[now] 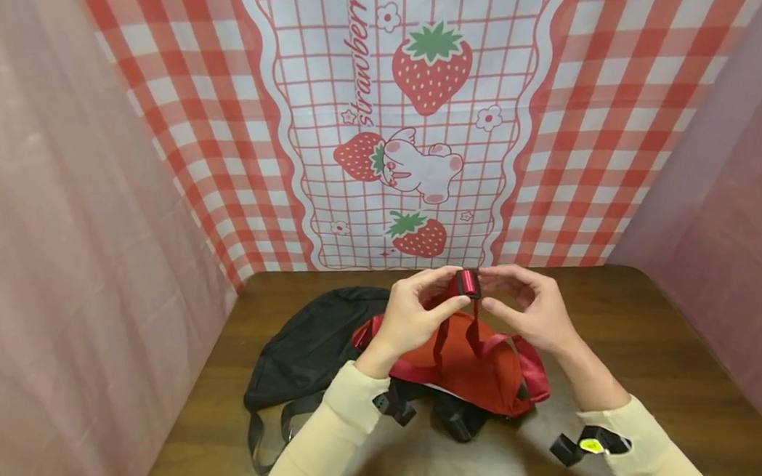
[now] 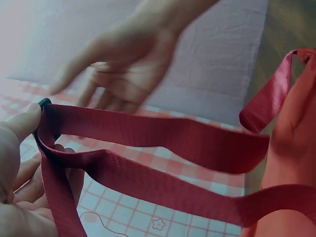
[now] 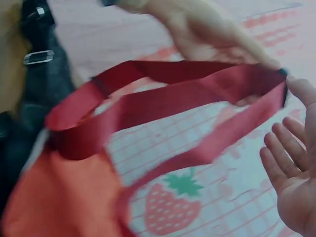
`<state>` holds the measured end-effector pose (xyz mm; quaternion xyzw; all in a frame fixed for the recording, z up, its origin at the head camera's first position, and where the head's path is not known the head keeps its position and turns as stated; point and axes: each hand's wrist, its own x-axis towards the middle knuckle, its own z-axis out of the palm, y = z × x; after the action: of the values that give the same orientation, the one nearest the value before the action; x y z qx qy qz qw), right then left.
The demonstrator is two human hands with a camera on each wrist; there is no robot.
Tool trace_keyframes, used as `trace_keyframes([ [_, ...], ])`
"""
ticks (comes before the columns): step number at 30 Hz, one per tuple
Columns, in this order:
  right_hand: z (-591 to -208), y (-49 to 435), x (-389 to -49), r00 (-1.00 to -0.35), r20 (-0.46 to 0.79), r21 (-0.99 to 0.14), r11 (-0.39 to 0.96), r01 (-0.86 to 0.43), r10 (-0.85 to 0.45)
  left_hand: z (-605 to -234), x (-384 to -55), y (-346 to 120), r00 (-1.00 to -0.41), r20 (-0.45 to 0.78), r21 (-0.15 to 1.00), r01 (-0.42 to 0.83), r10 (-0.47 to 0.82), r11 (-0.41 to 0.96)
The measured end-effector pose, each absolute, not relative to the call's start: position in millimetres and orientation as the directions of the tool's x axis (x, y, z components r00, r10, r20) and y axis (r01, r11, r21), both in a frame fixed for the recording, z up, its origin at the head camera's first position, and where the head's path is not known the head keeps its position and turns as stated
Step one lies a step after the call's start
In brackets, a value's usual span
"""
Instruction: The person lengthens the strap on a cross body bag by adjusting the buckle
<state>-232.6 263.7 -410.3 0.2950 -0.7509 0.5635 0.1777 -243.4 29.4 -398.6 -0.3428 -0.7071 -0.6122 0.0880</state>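
Note:
My left hand pinches a black strap adjuster buckle between thumb and fingers, holding it up above a red bag. Red webbing threads through the buckle and runs in long loops back to the bag, as the left wrist view shows. Facing it from the other side is my right hand, its fingers spread and fingertips close to the buckle. The right wrist view has the right palm turned up with nothing in it, beside the buckle end of the strap.
A black bag lies left of the red one, its thin strap trailing toward the front. Both rest on a brown wooden table. Behind hangs a red-checked strawberry cloth, with pink curtains at the sides.

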Motion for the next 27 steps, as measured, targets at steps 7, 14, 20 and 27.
trace_keyframes([
  [7, -378, 266, -238, -0.725, 0.586, -0.676, 0.276, -0.684, -0.362, -399, -242, 28, -0.733, 0.544, 0.794, 0.608, 0.409, 0.033],
  [14, -368, 267, -237, -0.758, 0.501, -0.693, 0.330, -0.641, -0.417, -398, -239, 27, -0.727, 0.551, 0.775, 0.628, 0.408, 0.072],
  [20, -367, 264, -234, -0.790, 0.489, -0.745, 0.294, -0.599, -0.370, -400, -240, 28, -0.718, 0.574, 0.755, 0.650, 0.394, 0.085],
  [27, -369, 262, -234, -0.802, 0.539, -0.826, 0.024, -0.563, -0.256, -403, -241, 28, -0.733, 0.579, 0.757, 0.646, 0.356, 0.099],
])
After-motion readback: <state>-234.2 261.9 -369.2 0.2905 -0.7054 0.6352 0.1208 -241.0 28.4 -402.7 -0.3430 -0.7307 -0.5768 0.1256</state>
